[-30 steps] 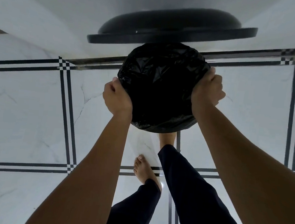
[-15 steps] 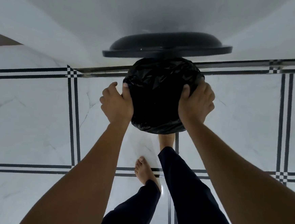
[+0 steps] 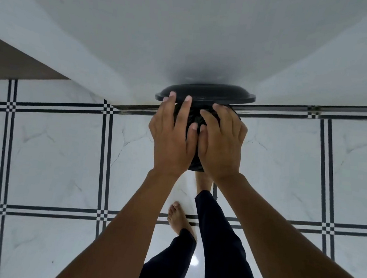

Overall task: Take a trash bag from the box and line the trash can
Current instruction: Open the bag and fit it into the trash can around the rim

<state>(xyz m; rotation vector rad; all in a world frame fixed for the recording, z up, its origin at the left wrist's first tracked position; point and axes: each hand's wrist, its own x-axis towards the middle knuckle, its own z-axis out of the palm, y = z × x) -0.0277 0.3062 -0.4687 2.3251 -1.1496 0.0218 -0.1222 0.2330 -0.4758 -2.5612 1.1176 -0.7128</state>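
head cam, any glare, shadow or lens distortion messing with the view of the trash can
Head view: wide-angle bending curves the wall base and tile lines; a small bright glare spot on the floor by the legs; soft shadow on the wall above the lid; the black bag is dark, and both hands hide most of it.

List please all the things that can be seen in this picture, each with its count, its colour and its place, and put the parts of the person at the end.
trash can lid: one, black, standing open against the wall behind the can.
trash bag: one, black, in the trash can at the centre, mostly hidden by the hands; the can itself cannot be seen under it.
wall: one, white, upper half of the view.
floor: one, white marble-look tiles with black double lines, lower half.
brown surface: one, at the left edge; what it is cannot be told.
left hand: one, open, fingers spread over the bag.
right hand: one, open, over the bag beside the left.
legs: two, in dark trousers, below the can.
bare feet: two, on the floor.
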